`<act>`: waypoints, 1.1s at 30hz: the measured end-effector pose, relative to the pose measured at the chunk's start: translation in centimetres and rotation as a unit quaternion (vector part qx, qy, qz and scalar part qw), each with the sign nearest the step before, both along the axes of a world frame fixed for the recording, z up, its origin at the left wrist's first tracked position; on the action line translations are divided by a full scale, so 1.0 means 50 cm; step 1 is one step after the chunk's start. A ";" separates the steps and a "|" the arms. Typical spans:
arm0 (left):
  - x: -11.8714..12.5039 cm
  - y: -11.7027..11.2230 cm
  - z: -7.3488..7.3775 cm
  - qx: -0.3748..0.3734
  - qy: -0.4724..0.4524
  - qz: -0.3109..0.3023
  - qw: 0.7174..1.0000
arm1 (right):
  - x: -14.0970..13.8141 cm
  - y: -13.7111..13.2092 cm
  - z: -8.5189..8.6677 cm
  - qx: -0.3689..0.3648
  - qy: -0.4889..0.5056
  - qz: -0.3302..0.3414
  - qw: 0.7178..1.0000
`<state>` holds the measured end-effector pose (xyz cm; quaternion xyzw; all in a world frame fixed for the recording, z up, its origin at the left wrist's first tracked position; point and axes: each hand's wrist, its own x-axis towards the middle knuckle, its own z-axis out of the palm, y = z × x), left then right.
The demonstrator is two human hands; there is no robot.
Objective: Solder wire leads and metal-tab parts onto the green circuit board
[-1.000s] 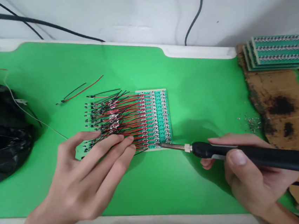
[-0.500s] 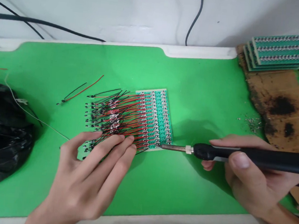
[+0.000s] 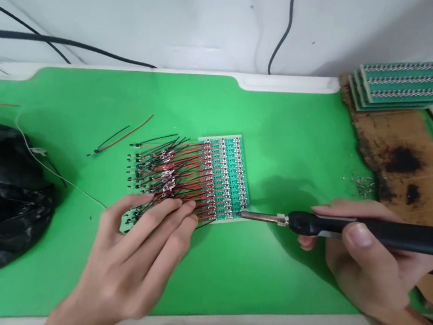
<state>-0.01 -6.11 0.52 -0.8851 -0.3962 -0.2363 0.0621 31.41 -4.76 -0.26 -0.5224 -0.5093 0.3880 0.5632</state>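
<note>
Green mat [image 3: 289, 123]: covers the table [image 3: 289, 85], whose white edge shows along the far side.
Board [image 3: 233, 179]: a green circuit panel with rows of silver pads, lying flat near the middle of the mat.
Leads [image 3: 173, 171]: dozens of red and black wires fixed along the board, fanning out to its left and ending in small black tips.
Left hand [image 3: 130, 261]: open, with no closed grip; its fingers [image 3: 169, 216] rest on the leads near the board's lower left corner.
Right hand [image 3: 367, 269]: a narrow grip around the black handle of a soldering iron [image 3: 348, 229], which lies level across the fingers.
Iron tip [image 3: 261, 217]: just beside the board's lower right corner; whether it touches, I cannot tell.
Spare boards [image 3: 402, 86]: a stack at the far right corner, on scorched cardboard [image 3: 400, 160].
Solder crumbs [image 3: 363, 187]: scattered on the mat beside the cardboard.
Loose wires [image 3: 123, 133]: a red and black pair on the mat, above the leads.
Black bag [image 3: 1, 208]: bunched plastic at the left edge.
</note>
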 end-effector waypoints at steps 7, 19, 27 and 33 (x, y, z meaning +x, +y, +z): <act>-0.001 -0.008 -0.019 -0.013 -0.015 0.033 0.999 | -0.004 0.005 0.008 -0.013 0.033 0.001 0.999; 0.016 0.008 -0.006 -0.006 -0.037 0.021 0.999 | -0.027 0.015 0.008 0.020 0.064 0.047 0.997; 0.023 0.002 -0.022 0.041 -0.002 0.019 0.999 | -0.028 0.030 -0.013 0.034 0.085 0.023 0.996; 0.035 0.004 -0.037 0.058 0.010 0.038 0.998 | -0.024 0.048 -0.013 0.079 0.121 -0.019 0.989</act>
